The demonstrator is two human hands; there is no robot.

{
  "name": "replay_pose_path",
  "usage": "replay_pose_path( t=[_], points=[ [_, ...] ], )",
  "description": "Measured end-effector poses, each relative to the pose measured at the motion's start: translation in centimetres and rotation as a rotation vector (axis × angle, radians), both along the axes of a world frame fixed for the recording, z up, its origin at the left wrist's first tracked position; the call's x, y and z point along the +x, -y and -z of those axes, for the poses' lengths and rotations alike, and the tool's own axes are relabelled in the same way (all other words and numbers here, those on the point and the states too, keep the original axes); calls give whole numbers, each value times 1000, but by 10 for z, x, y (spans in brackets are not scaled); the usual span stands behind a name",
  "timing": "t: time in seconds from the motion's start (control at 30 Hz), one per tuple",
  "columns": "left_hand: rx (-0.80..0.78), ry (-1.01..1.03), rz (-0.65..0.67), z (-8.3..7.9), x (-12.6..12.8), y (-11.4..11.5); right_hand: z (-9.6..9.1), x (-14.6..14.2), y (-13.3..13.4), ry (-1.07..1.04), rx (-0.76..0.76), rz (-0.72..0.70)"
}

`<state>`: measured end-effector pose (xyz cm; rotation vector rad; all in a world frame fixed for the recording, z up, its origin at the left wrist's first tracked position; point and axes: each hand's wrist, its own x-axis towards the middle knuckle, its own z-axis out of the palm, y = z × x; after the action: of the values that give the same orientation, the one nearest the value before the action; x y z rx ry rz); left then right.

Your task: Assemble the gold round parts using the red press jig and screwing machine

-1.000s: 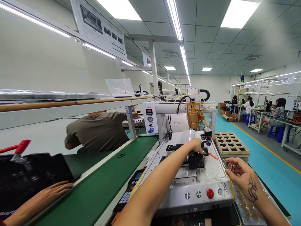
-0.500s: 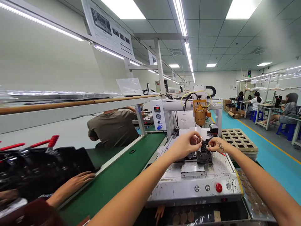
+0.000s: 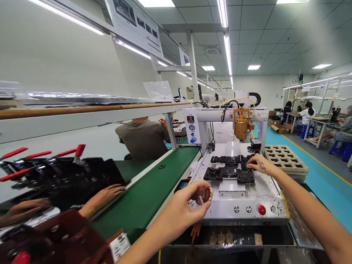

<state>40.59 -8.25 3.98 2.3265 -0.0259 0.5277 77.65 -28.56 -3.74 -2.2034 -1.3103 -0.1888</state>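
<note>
My left hand (image 3: 183, 209) is drawn back near the front edge of the machine and pinches a small round copper-coloured part (image 3: 207, 194) between thumb and fingers. My right hand (image 3: 258, 165) reaches out over the black fixture blocks (image 3: 229, 170) on the white machine bed (image 3: 262, 190), its fingertips pressed down at the right end of the far row. Whether a part lies under those fingertips is hidden.
A gold dispensing head (image 3: 242, 126) hangs over the back of the bed. A red button (image 3: 261, 209) sits on the front panel. A green conveyor (image 3: 154, 190) runs on the left with another person's hand (image 3: 106, 194) on it. Stacked beige trays (image 3: 286, 161) stand right.
My left hand has pulled back from the fixture toward me with the copper part. My right hand has stayed at the fixture's right end. The view has tilted down a little.
</note>
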Motion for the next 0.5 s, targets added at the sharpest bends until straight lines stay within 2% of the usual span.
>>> replay_pose_path(
  t=[0.1, 0.2, 0.3, 0.4, 0.5],
  points=[
    [-21, 2, 27, 10, -2, 10, -6, -9, -1, 47, 55, 42],
    [-35, 16, 40, 27, -4, 18, -1, -40, 19, 102, 178, 148],
    [-53, 21, 15, 53, -15, 18, 20, -94, 66, 135, 298, 253],
    [-102, -55, 38, 86, -23, 18, 52, -146, 118, 154, 350, 347],
    [-167, -211, 138, 123, -17, 23, 80, -174, 144, 187, 310, 435]
  ],
)
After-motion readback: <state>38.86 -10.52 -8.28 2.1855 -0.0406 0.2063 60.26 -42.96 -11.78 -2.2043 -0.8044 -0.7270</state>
